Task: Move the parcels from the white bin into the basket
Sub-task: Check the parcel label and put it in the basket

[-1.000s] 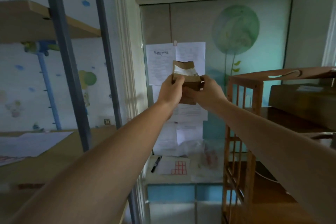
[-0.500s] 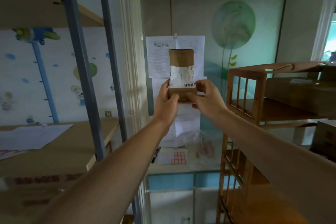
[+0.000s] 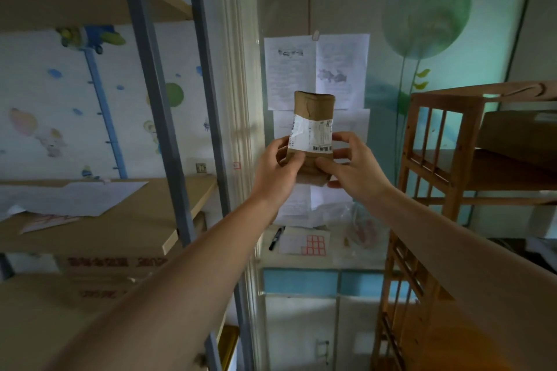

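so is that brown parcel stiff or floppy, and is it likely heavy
Probably soft rather than rigid: the brown parcel has rounded corners and creased wrapping. Still, it stands upright above the left hand and right hand, which grip only its lower end, so it seems fairly firm. Likely light, as fingertips alone hold it up.

a second ago the brown parcel (image 3: 313,132) sat folded down low between the two hands, mostly hidden behind them; now it stands upright and full height, its white label (image 3: 310,137) with the barcode facing the camera. the left hand (image 3: 277,169) has slid down to pinch the lower left edge and the right hand (image 3: 349,166) the lower right, where before both were closed over its middle. since half a second ago little differs: the grip sits slightly lower on the parcel.
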